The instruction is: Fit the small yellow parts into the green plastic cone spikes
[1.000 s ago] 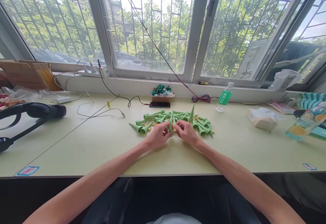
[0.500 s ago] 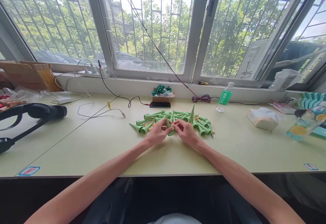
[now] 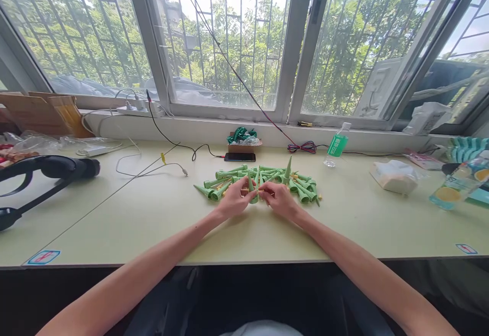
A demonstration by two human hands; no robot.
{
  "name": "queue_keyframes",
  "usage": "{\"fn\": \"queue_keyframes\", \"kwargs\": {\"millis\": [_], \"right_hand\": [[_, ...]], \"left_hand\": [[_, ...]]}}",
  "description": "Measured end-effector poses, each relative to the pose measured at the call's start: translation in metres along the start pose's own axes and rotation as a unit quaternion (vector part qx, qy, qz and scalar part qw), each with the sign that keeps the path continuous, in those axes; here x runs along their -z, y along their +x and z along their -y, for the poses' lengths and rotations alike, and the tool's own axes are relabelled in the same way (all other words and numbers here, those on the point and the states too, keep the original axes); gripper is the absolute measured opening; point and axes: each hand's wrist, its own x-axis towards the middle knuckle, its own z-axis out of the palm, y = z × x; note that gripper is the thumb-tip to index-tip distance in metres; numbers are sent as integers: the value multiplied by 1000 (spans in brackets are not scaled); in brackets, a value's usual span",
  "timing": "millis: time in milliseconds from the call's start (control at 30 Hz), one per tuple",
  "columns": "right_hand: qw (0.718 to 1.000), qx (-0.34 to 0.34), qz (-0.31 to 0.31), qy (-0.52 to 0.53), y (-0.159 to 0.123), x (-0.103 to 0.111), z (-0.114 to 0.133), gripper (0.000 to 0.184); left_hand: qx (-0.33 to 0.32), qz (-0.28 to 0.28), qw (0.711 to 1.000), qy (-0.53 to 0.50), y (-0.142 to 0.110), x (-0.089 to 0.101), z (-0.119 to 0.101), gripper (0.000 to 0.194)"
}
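The left hand (image 3: 234, 199) has a green cone (image 3: 251, 184) in its grip, with the thumb and fingers on its sides. The cone stands almost straight up, with its thin tip at the top and its wide end down low. It is in front of the person, in the small space between the two hands. The left hand is the near one, since it touches the cone. The right hand (image 3: 280, 198) is just beside it, on the other side, and its fingers point in at the low part of the cone. So the cone's long way goes up and down, and the right hand comes at it from the side, across that long way. The right fingers are bent, with their tips close together. There may be a small yellow bit at the tips, but it is too small and too hidden to tell if they hold it. Just past the hands is a pile (image 3: 229, 174) of more green cones. Most lie on their sides and point all sorts of ways. One tall cone (image 3: 288, 171) points up, just behind the right hand. The pile lies on the table (image 3: 153, 224). The phone (image 3: 240, 157) lies behind the pile, in front of a little box (image 3: 243, 149).
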Motion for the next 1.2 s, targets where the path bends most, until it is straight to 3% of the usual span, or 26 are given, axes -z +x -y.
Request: {"fn": "queue_keyframes", "kwargs": {"millis": [467,767,900,1000,1200], "right_hand": [[995,23,8,-95,0,0,-4,34],[995,34,20,-90,1,1,-6,40],[996,19,6,-90,1,0,-3,40],[997,-5,-16,-75,0,0,1,29],[999,13,-17,-37,1,2,4,24]], "left_hand": [[-46,13,998,40,-2,-1,1,18],[-53,22,997,59,-2,-1,1,16],[-42,7,998,55,-1,-2,3,16],[-18,-19,999,40,1,-3,2,20],[40,-48,998,-1,2,1,-3,26]]}}
